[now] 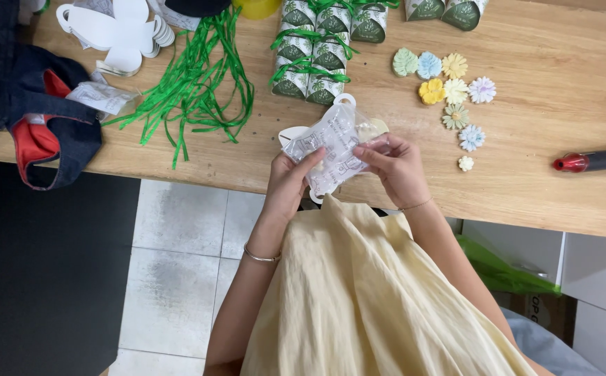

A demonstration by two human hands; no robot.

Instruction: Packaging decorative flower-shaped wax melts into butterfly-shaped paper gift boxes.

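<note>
Here both hands hold one clear printed bag [331, 150] just above the counter [567, 90] edge: the left hand [290, 182] pinches its lower side, the right hand [395, 163] grips its right edge. The film looks thin and slippery, so a hard pull could tear it, or a loose pinch could let it drop to the tiled floor [177, 278]. A sweep of the right arm could likely scatter the small flowers [454, 90] lying near.
</note>
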